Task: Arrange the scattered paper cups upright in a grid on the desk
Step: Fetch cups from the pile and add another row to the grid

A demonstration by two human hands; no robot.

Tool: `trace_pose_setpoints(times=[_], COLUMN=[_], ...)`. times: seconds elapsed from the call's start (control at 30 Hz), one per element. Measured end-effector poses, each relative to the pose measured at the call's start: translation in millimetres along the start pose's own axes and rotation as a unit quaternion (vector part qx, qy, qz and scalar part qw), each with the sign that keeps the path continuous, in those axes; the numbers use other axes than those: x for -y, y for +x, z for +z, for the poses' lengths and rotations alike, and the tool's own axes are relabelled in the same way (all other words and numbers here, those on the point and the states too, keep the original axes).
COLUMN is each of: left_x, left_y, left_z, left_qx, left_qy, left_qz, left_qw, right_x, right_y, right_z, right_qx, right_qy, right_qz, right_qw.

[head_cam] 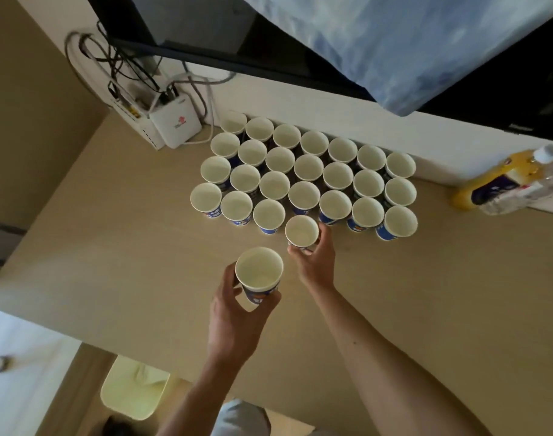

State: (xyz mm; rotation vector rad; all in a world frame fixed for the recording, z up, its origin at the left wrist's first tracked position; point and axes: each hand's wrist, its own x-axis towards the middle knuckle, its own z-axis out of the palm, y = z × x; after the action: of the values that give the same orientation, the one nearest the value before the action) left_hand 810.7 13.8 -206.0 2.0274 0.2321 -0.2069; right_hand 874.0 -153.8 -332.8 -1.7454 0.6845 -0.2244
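The worktop (111, 262) is a pale wood-look board that runs back to a white wall (300, 108). Against this wall the paper cups (304, 195) stand upright, mouths up and rims nearly touching, in slanted rows. The three back rows are full, and the front row has only three cups, at its left end.

My right hand (316, 259) has its fingers curled round one upright cup (301, 231), just beside the third cup of the front row. I cannot tell if its base already touches the board. My left hand (234, 316) grips a second cup (258, 272), also upright, nearer to me and apart from the rows.

In the back left corner a white router box (174, 124) leans at the wall, with a tangle of grey and black cables (118, 58) above it. A dark screen (206, 26) hangs over the back edge, partly covered by a blue-white cloth (394, 42). At the far right a plastic bottle (504, 184) with a yellow and blue label lies near the wall, but it is blurred. Below the near edge stands a bin (133, 388) with a pale liner
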Motion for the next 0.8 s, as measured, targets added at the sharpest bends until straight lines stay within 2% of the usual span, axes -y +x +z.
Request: trace_pose_setpoints(times=[0.27,0.57,0.7,0.8], left_x=[8.8,8.0,10.6,9.6], left_y=[16.6,24.8,26.6,26.7], left_z=[-7.7,-10.3,-9.7,-6.5], left_qx=[0.012,0.025,0.034,0.040], left_qy=[-0.003,-0.014,-0.011,-0.012], left_qz=[-0.019,0.004,0.007,0.011], left_qw=[1.000,1.000,0.999,0.999], right_x=[-5.7,-11.0,-14.3,-14.3], right_y=[10.5,16.2,10.5,-7.4], right_z=[13.9,21.4,17.1,5.3], right_qx=[-0.033,-0.013,-0.002,-0.039], right_qy=[0.012,0.053,0.073,0.062], right_qz=[0.006,0.020,0.054,0.095], right_qw=[0.999,0.998,0.996,0.993])
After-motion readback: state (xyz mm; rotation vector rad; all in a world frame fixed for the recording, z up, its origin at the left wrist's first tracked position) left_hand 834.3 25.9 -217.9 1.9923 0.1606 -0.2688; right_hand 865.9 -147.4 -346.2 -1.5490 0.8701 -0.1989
